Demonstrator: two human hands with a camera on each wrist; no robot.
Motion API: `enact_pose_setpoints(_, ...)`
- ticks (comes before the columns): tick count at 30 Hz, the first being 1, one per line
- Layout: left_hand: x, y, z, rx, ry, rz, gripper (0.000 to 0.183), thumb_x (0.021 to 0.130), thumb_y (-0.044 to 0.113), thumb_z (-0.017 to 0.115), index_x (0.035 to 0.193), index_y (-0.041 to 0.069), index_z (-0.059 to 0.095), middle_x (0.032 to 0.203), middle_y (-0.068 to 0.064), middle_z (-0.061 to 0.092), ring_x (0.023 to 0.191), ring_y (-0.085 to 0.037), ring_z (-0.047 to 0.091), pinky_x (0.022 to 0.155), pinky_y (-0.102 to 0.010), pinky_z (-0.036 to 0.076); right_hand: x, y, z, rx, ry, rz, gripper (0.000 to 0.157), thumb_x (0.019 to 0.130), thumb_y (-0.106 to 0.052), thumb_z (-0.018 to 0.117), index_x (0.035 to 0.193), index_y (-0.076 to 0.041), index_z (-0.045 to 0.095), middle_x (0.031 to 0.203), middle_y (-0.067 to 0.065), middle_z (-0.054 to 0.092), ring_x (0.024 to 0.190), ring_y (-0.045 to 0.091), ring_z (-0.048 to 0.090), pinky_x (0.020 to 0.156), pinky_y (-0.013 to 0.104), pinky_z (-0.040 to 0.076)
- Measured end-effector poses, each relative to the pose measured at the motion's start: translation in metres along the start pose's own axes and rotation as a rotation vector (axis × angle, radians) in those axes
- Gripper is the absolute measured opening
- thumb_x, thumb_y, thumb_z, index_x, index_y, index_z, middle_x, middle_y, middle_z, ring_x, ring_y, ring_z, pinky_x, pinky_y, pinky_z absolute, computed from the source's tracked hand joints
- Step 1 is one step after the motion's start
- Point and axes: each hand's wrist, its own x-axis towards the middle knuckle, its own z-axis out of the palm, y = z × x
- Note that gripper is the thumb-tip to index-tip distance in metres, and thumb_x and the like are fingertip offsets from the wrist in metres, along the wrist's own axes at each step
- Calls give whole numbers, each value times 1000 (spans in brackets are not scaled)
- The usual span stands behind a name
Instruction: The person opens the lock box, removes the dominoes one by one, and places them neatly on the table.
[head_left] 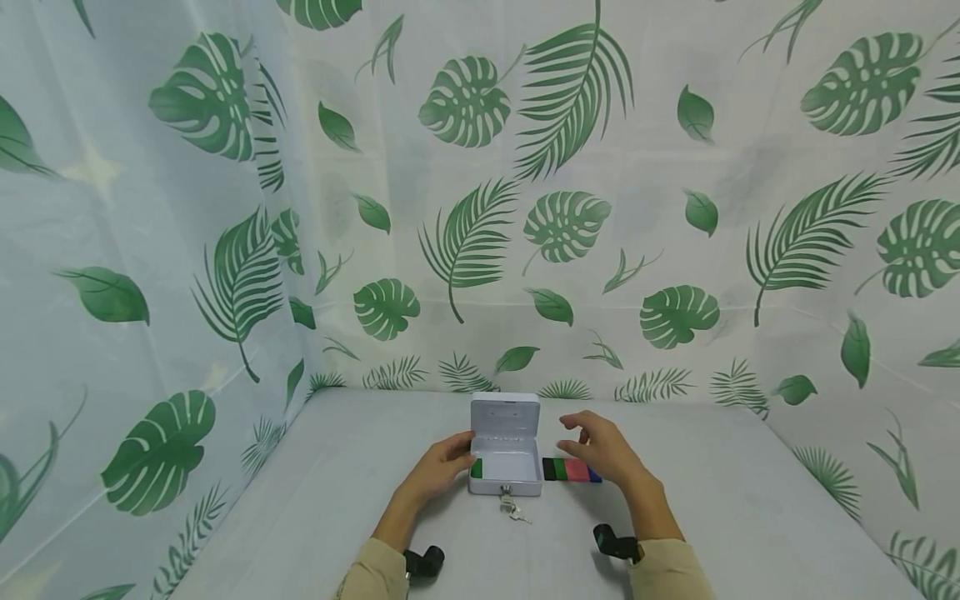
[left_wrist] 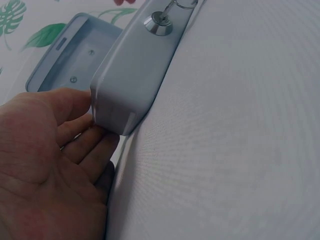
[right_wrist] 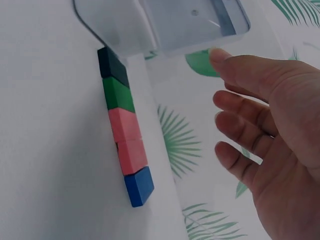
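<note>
A small light-grey metal cash box [head_left: 504, 486] stands on the table with its lid [head_left: 505, 417] raised. A keyring with keys [head_left: 514, 508] hangs from its front lock [left_wrist: 158, 23]. A green piece [head_left: 477, 468] shows inside at the box's left end. My left hand [head_left: 442, 462] holds the left end of the box, thumb by the rim and fingers against the outer wall. Beside the box on the right lies a row of coloured blocks: black [right_wrist: 112, 66], green [right_wrist: 118, 95], two pink [right_wrist: 125, 125] and blue [right_wrist: 139, 187]. Above them hovers my right hand [head_left: 603, 447], fingers loosely bent, holding nothing.
A white cloth covers the table [head_left: 300, 517]. Leaf-patterned curtains [head_left: 480, 167] hang behind it and along both sides. Wrist-worn black camera mounts [head_left: 425, 562] sit close to the tabletop.
</note>
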Motion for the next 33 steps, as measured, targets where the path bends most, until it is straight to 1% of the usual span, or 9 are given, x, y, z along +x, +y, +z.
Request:
enact_pose_setpoints(4, 0, -1, 0, -3, 0, -2, 51, 105, 20, 60, 153, 3, 50, 155, -18, 54, 146, -39, 49, 121, -58, 37, 3, -3, 5, 1, 44, -38, 39, 92, -16, 80, 128, -6, 71, 118, 9, 73, 84, 13, 57, 66, 22, 50)
enact_pose_setpoints(9, 0, -1, 0, -11, -3, 6, 51, 106, 18, 59, 153, 2, 49, 155, -20, 53, 146, -40, 48, 122, -58, 36, 6, -6, 10, 8, 47, -47, 43, 92, -17, 80, 133, -10, 69, 117, 6, 72, 85, 12, 57, 68, 21, 52)
enact_pose_setpoints(13, 0, -2, 1, -3, -7, 4, 50, 106, 17, 59, 153, 2, 49, 155, -19, 53, 146, -39, 48, 122, -58, 36, 6, -12, 11, 15, 47, -62, 44, 91, -16, 81, 133, -9, 69, 116, 6, 72, 84, 12, 57, 69, 21, 52)
enact_pose_setpoints(19, 1, -1, 0, 4, 3, -12, 50, 106, 18, 59, 153, 4, 50, 155, -17, 54, 146, -38, 48, 122, -57, 36, 8, -17, 17, 37, 71, -136, 43, 91, -12, 81, 132, -5, 69, 112, 8, 73, 81, 10, 56, 65, 22, 50)
enact_pose_setpoints(22, 1, -1, 0, -1, 1, -6, 50, 106, 18, 59, 153, 3, 50, 155, -18, 54, 146, -39, 48, 121, -58, 37, 9, -20, 21, 54, 62, -158, 43, 90, -11, 81, 132, -4, 69, 113, 10, 73, 80, 9, 56, 64, 22, 50)
enact_pose_setpoints(28, 0, -1, 0, -45, -9, -2, 53, 106, 18, 60, 154, 1, 47, 156, -20, 51, 147, -40, 47, 121, -58, 37, 9, -28, 25, 72, 37, -169, 44, 92, -13, 80, 132, -2, 68, 118, 15, 73, 81, 9, 56, 65, 22, 49)
enact_pose_setpoints(33, 0, -1, 1, -47, -12, -1, 53, 106, 18, 60, 154, 0, 46, 157, -21, 50, 147, -40, 46, 121, -57, 37, 8, -32, 27, 85, 36, -158, 43, 92, -13, 80, 132, -4, 69, 119, 12, 73, 81, 9, 55, 66, 22, 49)
